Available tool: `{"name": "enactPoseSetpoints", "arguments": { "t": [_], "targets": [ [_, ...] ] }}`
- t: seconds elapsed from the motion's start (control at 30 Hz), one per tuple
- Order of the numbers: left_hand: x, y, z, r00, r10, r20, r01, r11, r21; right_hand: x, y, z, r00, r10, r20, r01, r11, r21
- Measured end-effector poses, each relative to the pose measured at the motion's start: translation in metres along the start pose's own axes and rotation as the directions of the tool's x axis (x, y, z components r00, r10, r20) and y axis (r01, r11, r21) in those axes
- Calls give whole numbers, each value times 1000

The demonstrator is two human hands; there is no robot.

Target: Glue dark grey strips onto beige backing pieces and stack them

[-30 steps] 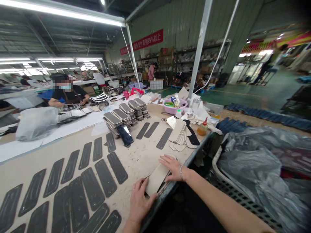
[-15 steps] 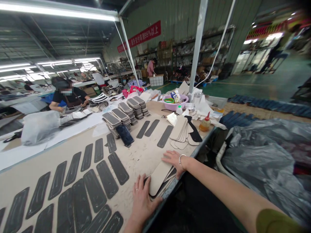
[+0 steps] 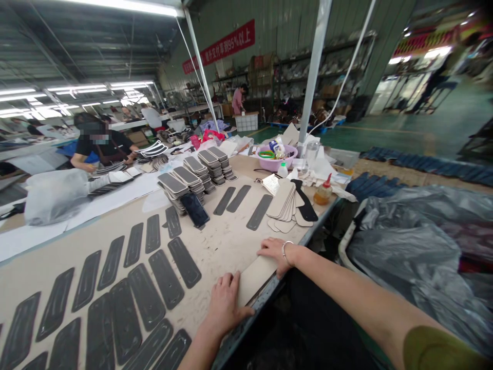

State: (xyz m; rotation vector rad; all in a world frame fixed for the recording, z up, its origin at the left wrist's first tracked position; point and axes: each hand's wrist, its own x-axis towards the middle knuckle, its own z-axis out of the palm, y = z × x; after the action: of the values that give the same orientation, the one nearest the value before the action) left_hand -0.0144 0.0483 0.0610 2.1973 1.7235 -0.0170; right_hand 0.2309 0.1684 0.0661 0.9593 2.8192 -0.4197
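At the table's near edge lies a small stack of beige panels [image 3: 254, 277], long with rounded corners where ends show earlier. My left hand [image 3: 226, 303] grips its near left end, thumb toward the table edge and fingers along the far side. Its other end is in my right hand [image 3: 278, 253], fingers bent over the top and the thumb lower down. A bracelet [image 3: 285, 251] circles my right wrist. Both covered ends of the stack are hidden by my hands. Left of them, dark grey panels [image 3: 165, 280] with shiny streaks lie in rows on the table [image 3: 215, 257].
Fanned beige panels [image 3: 282, 201] and a black strip [image 3: 306, 203] lie beyond my right hand. Behind are an amber bottle [image 3: 322, 192], a purple basin [image 3: 274, 162], stacked bordered panels [image 3: 185, 180] and a dark phone-like slab [image 3: 194, 209]. A co-worker [image 3: 103, 146] sits across.
The beige panels, spread with dark edges showing before, now lie lined up in one narrower stack. My hands have kept to its two ends; the left fingers have drawn closer together.
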Motion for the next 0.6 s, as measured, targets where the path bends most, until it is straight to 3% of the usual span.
{"name": "enactPoseSetpoints", "arguments": {
  "t": [0.37,0.5,0.6],
  "targets": [
    [4,-8,5,999,44,-8,-44,999,-5,-2,-1,-1,995,99,12,-100,992,80],
    [18,-9,-16,991,92,-94,-96,994,-49,-24,-14,0,959,248,-140,-219,956,195],
    [51,-6,-37,959,177,-219,-184,983,-11,-48,-30,13,896,322,-306,-214,917,337]
  ]
}}
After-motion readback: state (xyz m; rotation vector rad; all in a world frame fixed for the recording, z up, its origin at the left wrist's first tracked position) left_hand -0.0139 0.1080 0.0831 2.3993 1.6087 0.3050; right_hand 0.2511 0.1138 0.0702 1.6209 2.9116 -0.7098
